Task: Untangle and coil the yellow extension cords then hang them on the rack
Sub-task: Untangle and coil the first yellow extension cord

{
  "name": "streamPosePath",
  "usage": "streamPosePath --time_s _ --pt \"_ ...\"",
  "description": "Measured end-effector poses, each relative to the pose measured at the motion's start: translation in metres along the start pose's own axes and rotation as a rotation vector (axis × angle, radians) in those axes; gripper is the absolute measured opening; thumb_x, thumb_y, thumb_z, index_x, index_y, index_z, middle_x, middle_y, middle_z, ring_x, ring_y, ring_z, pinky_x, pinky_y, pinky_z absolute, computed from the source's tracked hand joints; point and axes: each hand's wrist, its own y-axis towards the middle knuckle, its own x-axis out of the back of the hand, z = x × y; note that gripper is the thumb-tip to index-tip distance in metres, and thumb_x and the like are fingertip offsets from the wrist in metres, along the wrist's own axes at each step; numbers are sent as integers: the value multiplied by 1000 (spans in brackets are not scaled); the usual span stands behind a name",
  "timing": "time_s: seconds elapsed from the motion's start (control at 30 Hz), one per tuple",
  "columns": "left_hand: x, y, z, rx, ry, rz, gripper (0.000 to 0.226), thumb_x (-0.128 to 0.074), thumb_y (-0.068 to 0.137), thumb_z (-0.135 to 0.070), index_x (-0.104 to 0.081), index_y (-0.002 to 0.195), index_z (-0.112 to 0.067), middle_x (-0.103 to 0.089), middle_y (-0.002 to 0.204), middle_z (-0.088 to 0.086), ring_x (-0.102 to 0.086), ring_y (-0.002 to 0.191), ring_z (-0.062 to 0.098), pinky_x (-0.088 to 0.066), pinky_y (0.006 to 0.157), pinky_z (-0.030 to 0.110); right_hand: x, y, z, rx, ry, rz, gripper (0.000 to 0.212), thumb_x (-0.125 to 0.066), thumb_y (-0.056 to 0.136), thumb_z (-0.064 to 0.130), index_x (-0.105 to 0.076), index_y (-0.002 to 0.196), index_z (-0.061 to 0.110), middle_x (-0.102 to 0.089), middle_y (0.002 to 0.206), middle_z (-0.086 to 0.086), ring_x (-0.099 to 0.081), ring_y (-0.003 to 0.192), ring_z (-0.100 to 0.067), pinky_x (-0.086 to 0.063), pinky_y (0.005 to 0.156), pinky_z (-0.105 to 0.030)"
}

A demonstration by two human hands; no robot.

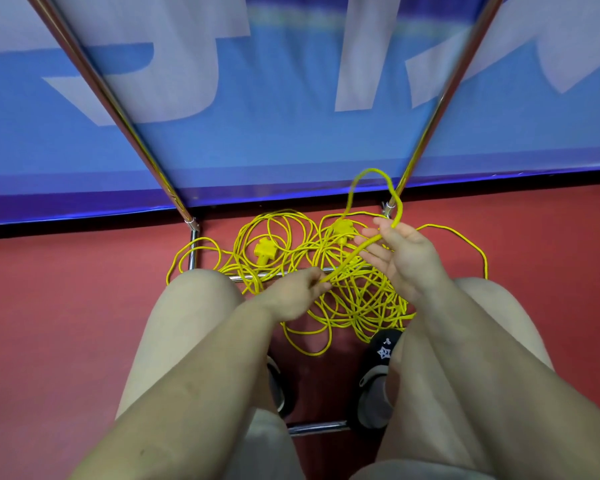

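Observation:
A tangle of yellow extension cords (357,299) lies on the red floor between my knees, spread over the rack's lower bar. Two yellow plug heads show in it, one at the left (264,252) and one further right (342,228). My left hand (297,292) pinches a strand low over the pile. My right hand (400,259) is raised above the pile, palm up with fingers spread, and a loop of cord (371,174) rises from between its thumb and fingers. The strand runs taut between both hands.
The chrome rack's two uprights (118,109) (440,109) rise left and right, with floor bars (193,251) (317,427) around the pile. A blue banner (291,133) stands behind. My knees and black sandals (378,372) crowd the near side.

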Motion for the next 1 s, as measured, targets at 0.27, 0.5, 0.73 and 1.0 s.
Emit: streamPosePath --time_s 0.27,0.5,0.73,1.0 --pt "11 3 -10 40 -742 -217 24 -36 103 -19 -53 85 -16 -58 71 3 -60 68 18 -49 67 31 -6 -6 -13 -93 -584 185 39 -60 89 13 -50 126 12 -60 119 -15 -61 104 -25 -49 85 -30" --pt "27 3 -10 98 -1248 -184 27 -34 103 -22 -54 89 -12 -61 58 -2 -68 60 12 -59 58 30 -9 -9 -37 25 -1155 353 24 -62 89 17 -61 112 13 -61 103 -2 -61 104 -20 -46 91 -27" --pt "31 6 -5 89 -1130 -164 32 -38 99 -41 -63 98 -21 -72 91 -3 -66 93 14 -50 89 33 -12 -8 -23 96 -915 241 16 -52 95 22 -60 95 8 -67 89 -8 -60 68 -15 -46 61 -20" --pt "9 0 -1 69 -155 -142 16 -48 98 -31 -53 94 -16 -49 78 -2 -45 75 15 -32 70 25 0 -3 2 -8 -169 -2 18 -41 100 22 -55 108 14 -66 92 -2 -70 63 -11 -54 55 -18"
